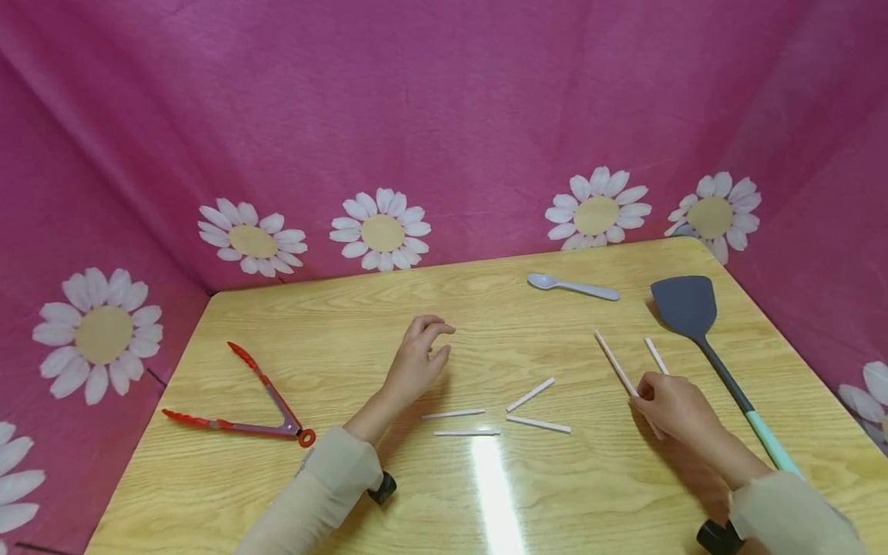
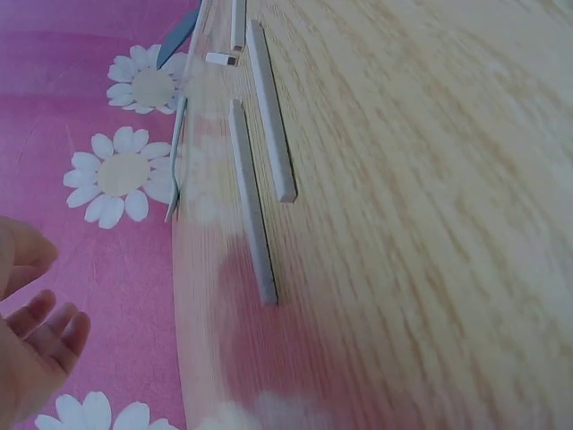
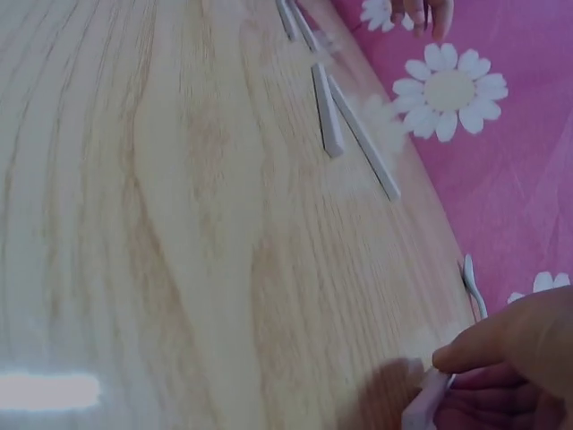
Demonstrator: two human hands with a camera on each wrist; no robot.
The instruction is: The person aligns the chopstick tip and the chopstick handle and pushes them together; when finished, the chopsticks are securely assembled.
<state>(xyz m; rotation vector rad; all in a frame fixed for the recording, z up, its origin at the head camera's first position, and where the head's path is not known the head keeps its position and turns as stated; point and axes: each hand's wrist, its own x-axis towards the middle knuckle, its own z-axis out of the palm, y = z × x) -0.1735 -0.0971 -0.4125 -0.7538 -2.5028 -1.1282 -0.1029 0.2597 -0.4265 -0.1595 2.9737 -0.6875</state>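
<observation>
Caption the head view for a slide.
Right hand holds a white stick, left hand hovers near four more sticks; red tongs lie left, a dark spatula right.

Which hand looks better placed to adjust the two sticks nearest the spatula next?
Probably the right hand: it pinches one stick and is close by the second stick, near the spatula. The left hand holds nothing and is farther off, near the four other sticks.

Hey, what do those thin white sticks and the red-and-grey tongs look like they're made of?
Thin white sticks: plastic or painted wood, perhaps; pale, matte, flat-faced. Red-and-grey tongs: probably metal arms, smooth and greyish; red ends maybe silicone or plastic, evenly coloured.
</observation>
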